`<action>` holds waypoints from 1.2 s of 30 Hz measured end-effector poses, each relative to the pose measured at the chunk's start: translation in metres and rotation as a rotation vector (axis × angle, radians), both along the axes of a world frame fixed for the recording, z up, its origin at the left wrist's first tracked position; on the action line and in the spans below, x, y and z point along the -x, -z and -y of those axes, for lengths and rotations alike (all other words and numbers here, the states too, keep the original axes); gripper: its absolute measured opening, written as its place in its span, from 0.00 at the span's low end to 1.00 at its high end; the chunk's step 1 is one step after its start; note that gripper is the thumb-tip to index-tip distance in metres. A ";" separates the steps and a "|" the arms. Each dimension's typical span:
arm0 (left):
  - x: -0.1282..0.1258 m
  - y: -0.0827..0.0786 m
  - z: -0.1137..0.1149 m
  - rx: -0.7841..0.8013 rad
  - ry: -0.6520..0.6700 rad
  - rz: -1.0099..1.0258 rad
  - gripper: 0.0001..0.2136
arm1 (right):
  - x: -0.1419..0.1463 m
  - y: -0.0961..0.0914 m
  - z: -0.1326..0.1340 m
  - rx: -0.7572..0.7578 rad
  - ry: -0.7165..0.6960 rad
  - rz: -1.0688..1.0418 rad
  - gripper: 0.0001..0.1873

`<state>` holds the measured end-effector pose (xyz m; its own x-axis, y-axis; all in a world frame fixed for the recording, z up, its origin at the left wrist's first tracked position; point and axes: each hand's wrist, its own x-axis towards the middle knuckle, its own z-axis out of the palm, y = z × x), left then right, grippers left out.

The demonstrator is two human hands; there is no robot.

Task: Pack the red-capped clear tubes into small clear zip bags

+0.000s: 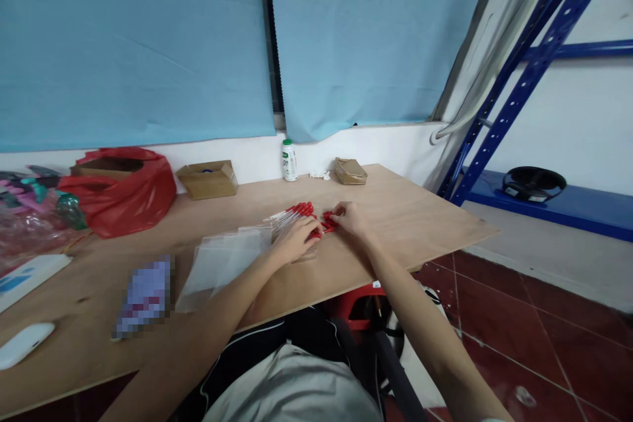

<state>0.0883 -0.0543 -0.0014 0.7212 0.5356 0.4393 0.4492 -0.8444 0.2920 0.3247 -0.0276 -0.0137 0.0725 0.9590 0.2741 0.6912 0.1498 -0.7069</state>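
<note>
My left hand [297, 241] rests low over the table, fingers curled on small red pieces [315, 235] whose kind I cannot make out. Just right of it, my right hand [350, 217] pinches another small red piece [328, 217]. Behind my left hand lies a fanned row of thin tools with red ends and silvery shafts [297, 211]. Some of them are hidden by my fingers. Clear flat plastic bags [225, 260] lie overlapping to the left, partly under my left forearm.
Along the wall stand a red plastic bag [133, 201] holding a box, an open cardboard box [210, 181], a white bottle with a green cap [289, 161] and a brown package [350, 171]. A blurred purple item [146, 297] and a white device [24, 345] lie left on the wooden table [420, 211].
</note>
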 end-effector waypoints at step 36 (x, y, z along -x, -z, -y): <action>0.050 -0.034 -0.014 -0.012 -0.286 0.519 0.10 | 0.094 -0.057 0.038 -0.469 -0.267 0.788 0.14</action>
<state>0.0381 -0.0404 0.0330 0.2382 0.6701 0.7030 0.4608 -0.7152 0.5255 0.2303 -0.0655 0.0431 -0.5027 0.6971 0.5112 0.8449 0.5213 0.1199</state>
